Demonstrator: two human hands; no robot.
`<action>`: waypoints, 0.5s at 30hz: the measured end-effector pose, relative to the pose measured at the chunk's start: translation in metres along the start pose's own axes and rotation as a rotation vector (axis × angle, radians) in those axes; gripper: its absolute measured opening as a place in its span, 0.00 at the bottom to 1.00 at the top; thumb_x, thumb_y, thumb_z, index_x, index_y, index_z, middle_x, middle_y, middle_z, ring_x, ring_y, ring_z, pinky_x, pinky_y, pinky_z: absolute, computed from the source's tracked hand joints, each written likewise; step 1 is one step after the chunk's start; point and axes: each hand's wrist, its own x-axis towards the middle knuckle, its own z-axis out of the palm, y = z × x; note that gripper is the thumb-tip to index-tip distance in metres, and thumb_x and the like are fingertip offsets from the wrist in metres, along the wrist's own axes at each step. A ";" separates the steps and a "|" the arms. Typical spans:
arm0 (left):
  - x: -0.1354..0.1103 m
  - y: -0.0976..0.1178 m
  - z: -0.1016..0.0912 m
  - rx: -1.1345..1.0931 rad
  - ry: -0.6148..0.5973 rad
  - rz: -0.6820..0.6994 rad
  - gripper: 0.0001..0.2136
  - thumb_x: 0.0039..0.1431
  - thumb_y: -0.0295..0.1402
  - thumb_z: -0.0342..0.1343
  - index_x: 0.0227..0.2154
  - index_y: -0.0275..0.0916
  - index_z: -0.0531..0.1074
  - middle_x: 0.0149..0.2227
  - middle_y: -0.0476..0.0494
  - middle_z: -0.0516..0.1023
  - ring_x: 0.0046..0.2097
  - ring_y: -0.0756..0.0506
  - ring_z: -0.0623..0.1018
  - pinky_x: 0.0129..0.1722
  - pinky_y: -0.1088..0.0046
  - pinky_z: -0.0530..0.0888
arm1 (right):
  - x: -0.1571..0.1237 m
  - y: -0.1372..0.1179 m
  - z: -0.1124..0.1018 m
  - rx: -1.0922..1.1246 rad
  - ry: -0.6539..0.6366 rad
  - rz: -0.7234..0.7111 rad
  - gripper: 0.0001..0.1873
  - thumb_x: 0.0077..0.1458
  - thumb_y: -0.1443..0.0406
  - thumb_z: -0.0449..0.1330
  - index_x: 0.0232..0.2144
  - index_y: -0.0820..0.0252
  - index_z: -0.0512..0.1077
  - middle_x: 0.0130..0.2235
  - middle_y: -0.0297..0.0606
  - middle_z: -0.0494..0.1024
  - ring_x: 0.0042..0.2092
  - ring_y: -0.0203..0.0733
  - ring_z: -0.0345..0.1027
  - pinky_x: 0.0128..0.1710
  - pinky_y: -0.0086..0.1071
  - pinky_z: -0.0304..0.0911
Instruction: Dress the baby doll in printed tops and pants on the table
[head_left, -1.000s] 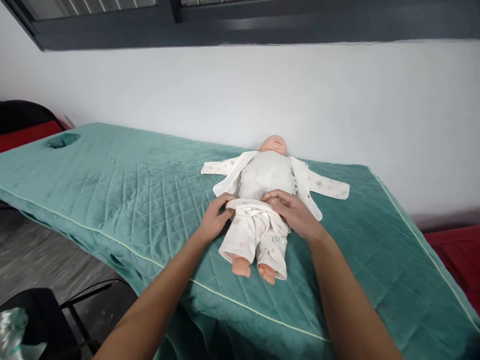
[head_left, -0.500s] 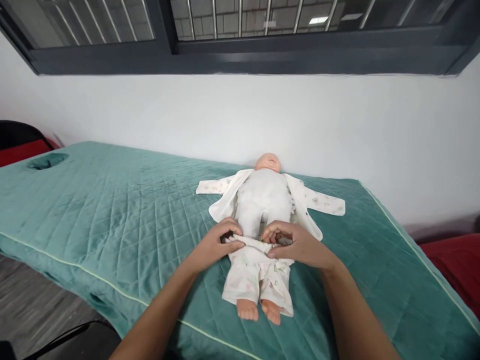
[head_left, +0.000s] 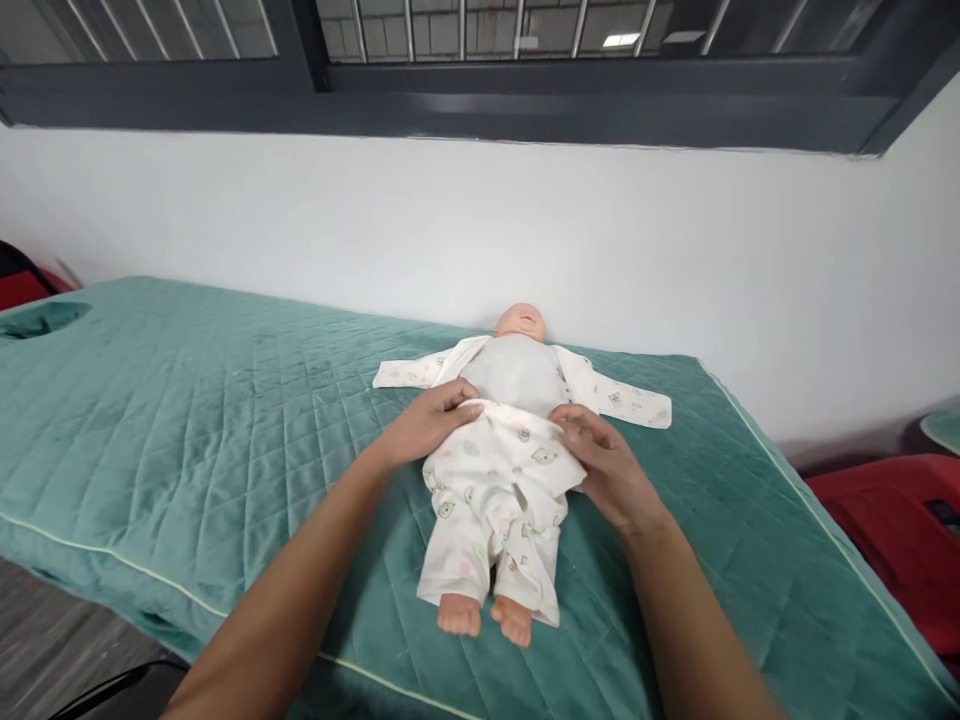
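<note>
A baby doll (head_left: 517, 365) lies on its back on a green quilted bed cover (head_left: 247, 420), its head towards the wall and its bare feet towards me. White printed pants (head_left: 491, 500) cover its legs and reach up over the lower belly. My left hand (head_left: 431, 422) pinches the waistband at its left side. On the other side, my right hand (head_left: 604, 465) grips the waistband between thumb and fingers. A white printed shirt (head_left: 630, 398) is on the doll's arms and lies open at the front, its lower part hidden by the pants and hands.
Behind the bed stands a white wall (head_left: 300, 220) with a dark window frame (head_left: 585, 105) above. Red objects lie beyond both bed ends, one a red chair-like thing (head_left: 892, 540) at right. A hole (head_left: 45, 320) shows in the bed cover at far left.
Both hands have drawn the pants' waistband up from the doll's thighs to its belly. The view has shifted slightly to the right.
</note>
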 end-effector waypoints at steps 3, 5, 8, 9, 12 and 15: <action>0.007 -0.021 0.000 -0.137 0.108 -0.062 0.17 0.59 0.49 0.58 0.32 0.38 0.70 0.29 0.51 0.69 0.31 0.50 0.67 0.31 0.76 0.63 | 0.007 0.001 -0.015 0.057 0.116 0.014 0.22 0.44 0.54 0.72 0.40 0.55 0.74 0.28 0.31 0.69 0.26 0.35 0.58 0.25 0.29 0.51; 0.009 -0.037 0.002 -0.215 0.163 -0.115 0.18 0.57 0.50 0.59 0.31 0.38 0.69 0.26 0.53 0.66 0.28 0.51 0.65 0.29 0.76 0.61 | 0.013 0.005 -0.023 0.064 0.178 0.033 0.21 0.44 0.55 0.72 0.39 0.55 0.74 0.26 0.30 0.68 0.25 0.34 0.57 0.25 0.29 0.51; 0.011 -0.055 0.007 -0.267 0.245 -0.132 0.18 0.57 0.50 0.60 0.30 0.37 0.70 0.26 0.53 0.67 0.29 0.52 0.65 0.31 0.76 0.62 | 0.022 0.013 -0.030 0.085 0.237 0.008 0.21 0.42 0.57 0.73 0.39 0.54 0.73 0.26 0.28 0.69 0.26 0.35 0.58 0.26 0.29 0.53; 0.012 -0.059 0.009 -0.278 0.270 -0.123 0.18 0.56 0.50 0.60 0.30 0.37 0.70 0.26 0.53 0.67 0.30 0.51 0.66 0.31 0.76 0.62 | 0.025 0.015 -0.031 0.095 0.249 -0.014 0.22 0.42 0.58 0.73 0.39 0.54 0.72 0.26 0.28 0.68 0.26 0.35 0.59 0.27 0.29 0.54; 0.015 -0.063 0.014 -0.324 0.320 -0.117 0.19 0.55 0.50 0.61 0.31 0.37 0.71 0.27 0.52 0.69 0.31 0.51 0.67 0.33 0.75 0.64 | 0.032 0.022 -0.031 0.102 0.270 -0.070 0.22 0.41 0.58 0.74 0.38 0.53 0.71 0.26 0.26 0.68 0.26 0.34 0.59 0.27 0.29 0.55; 0.018 -0.061 0.018 -0.332 0.347 -0.148 0.19 0.53 0.51 0.62 0.29 0.38 0.70 0.27 0.52 0.69 0.30 0.51 0.67 0.32 0.75 0.64 | 0.038 0.028 -0.029 0.039 0.293 -0.096 0.21 0.43 0.55 0.72 0.36 0.52 0.69 0.27 0.26 0.70 0.27 0.36 0.62 0.28 0.30 0.58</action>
